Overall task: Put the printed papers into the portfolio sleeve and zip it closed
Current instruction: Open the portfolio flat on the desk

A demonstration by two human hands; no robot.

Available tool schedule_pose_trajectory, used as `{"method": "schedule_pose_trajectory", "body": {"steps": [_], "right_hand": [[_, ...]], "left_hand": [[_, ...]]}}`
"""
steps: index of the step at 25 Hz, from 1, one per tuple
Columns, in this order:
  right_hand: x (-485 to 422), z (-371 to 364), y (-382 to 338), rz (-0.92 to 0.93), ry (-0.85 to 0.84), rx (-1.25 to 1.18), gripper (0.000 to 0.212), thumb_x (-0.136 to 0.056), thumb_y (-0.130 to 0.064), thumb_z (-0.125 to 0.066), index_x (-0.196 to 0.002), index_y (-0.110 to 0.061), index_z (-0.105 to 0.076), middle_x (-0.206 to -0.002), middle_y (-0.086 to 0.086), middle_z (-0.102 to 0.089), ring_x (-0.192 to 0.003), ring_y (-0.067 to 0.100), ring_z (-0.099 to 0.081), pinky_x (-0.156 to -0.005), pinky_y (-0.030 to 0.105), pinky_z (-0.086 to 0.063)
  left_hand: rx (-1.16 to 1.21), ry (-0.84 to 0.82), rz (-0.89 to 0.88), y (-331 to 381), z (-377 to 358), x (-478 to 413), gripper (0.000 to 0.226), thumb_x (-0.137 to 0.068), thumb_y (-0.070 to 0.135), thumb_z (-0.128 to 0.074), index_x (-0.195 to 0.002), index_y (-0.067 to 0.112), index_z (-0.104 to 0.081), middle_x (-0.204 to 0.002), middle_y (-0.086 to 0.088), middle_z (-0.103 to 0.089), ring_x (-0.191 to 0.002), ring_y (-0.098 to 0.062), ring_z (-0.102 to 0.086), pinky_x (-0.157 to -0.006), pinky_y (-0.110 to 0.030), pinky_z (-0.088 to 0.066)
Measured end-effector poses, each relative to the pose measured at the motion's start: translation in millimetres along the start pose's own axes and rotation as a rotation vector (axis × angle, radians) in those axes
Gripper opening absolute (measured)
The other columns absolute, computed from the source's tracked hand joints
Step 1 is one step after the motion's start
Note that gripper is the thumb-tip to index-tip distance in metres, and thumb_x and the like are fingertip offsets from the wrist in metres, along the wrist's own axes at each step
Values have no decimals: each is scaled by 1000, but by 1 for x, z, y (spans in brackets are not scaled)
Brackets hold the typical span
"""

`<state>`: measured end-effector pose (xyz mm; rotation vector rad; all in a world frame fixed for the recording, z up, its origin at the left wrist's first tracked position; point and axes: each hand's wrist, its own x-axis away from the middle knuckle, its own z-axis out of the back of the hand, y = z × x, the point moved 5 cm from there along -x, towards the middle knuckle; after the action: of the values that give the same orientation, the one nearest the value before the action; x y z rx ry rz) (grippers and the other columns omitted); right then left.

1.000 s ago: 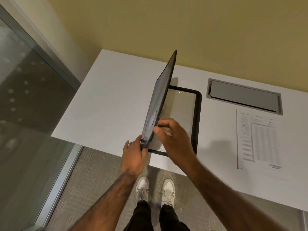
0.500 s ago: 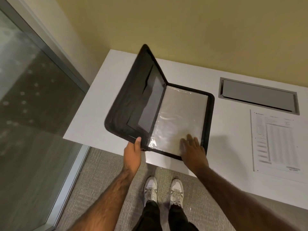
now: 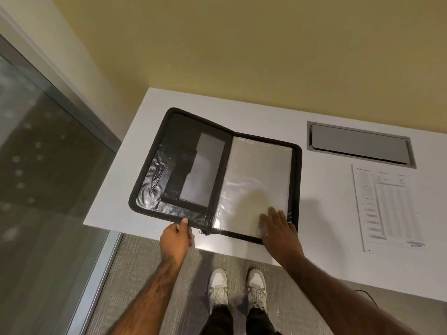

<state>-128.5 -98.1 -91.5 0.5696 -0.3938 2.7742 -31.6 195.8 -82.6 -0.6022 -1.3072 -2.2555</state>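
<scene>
A black zip portfolio [image 3: 174, 165] lies spread open near the left end of the white table [image 3: 321, 213]. Its right half holds a clear plastic sleeve [image 3: 254, 180]. My left hand [image 3: 175, 240] pinches the near edge of the left cover, thumb on top. My right hand [image 3: 278, 228] rests flat, fingers straight, on the sleeve's near right corner. The printed papers [image 3: 389, 209] lie on the table to the right, apart from the portfolio and both hands.
A grey cable hatch [image 3: 360, 145] is set into the table behind the papers. A yellow wall runs behind the table, and a glass partition [image 3: 48, 177] stands to the left. My white shoes [image 3: 238, 286] are on the carpet below the table's front edge.
The left cover swung from upright down to lying almost flat on the table. My right hand left the cover's edge and settled flat on the sleeve.
</scene>
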Motion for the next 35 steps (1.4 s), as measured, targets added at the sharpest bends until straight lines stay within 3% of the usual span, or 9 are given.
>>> {"method": "schedule_pose_trajectory", "body": {"steps": [2, 5, 7, 9, 12, 20, 28, 32, 35], "right_hand": [[3, -3, 2, -7, -1, 15, 53, -95, -28, -50, -144, -29, -29, -162, 5, -13, -152, 33, -10, -117, 58, -30], [4, -5, 4, -44, 4, -16, 47, -97, -26, -47, -142, -29, -33, -162, 4, -15, -154, 33, -10, -117, 55, -30], [5, -1, 5, -83, 39, -50, 40, -96, -25, -48, -135, -29, -41, -157, 4, -23, -150, 31, -20, -112, 51, -41], [5, 4, 3, -117, 85, -63, 30, -94, -23, -51, -124, -26, -48, -148, 3, -29, -142, 28, -32, -100, 46, -52], [6, 3, 4, -167, 97, -57, 29, -95, -25, -52, -124, -25, -47, -150, 7, -28, -144, 31, -30, -99, 46, -53], [4, 0, 13, -149, 66, -90, 41, -94, -34, -57, -131, -29, -40, -152, 5, -27, -145, 29, -30, -98, 45, -54], [12, 3, 30, -155, 126, -175, 47, -94, -37, -53, -137, -25, -39, -160, 4, -25, -148, 26, -28, -106, 43, -48], [41, 20, 86, -312, 285, -378, 53, -98, -40, -52, -148, -25, -37, -162, 0, -29, -149, 20, -28, -115, 38, -38], [60, 36, 148, -410, 336, -374, 52, -98, -34, -56, -147, -22, -44, -159, 2, -38, -146, 21, -36, -114, 37, -38]], "left_hand": [[-246, 34, -82, 12, 1, 8, 50, -103, 43, -46, -67, 15, -66, -56, -1, -67, -53, -20, -63, -53, -28, -48], [-502, 115, -449, 54, -10, 25, 36, -101, 47, -39, -80, 27, -61, -65, 13, -61, -57, -8, -56, -50, -25, -41], [-629, 57, -748, 79, -34, 29, 19, -99, 37, -48, -106, 27, -63, -99, 10, -67, -90, -10, -62, -77, -32, -55], [-797, -78, -873, 84, -62, 23, 45, -98, 32, -55, -140, 19, -49, -146, -3, -51, -138, -21, -46, -116, -40, -39], [-1022, -171, -897, 73, -88, 5, 73, -101, 47, -45, -159, 18, -12, -169, -7, -7, -157, -27, -3, -127, -46, -7], [-1154, -277, -810, 37, -86, -24, 75, -95, 72, -2, -154, 35, 26, -162, -2, 34, -150, -28, 30, -124, -51, 14], [-1223, -257, -796, 41, -88, -19, 75, -94, 68, -2, -155, 33, 23, -162, -6, 33, -150, -33, 28, -125, -55, 7], [-1192, -240, -779, 50, -101, -4, 74, -100, 61, -13, -161, 24, 5, -166, -8, 20, -153, -30, 20, -125, -53, 5], [-1218, -288, -886, 61, -136, 23, 71, -101, 58, -9, -162, 21, 1, -167, -8, 19, -154, -29, 17, -125, -49, 11]]}}
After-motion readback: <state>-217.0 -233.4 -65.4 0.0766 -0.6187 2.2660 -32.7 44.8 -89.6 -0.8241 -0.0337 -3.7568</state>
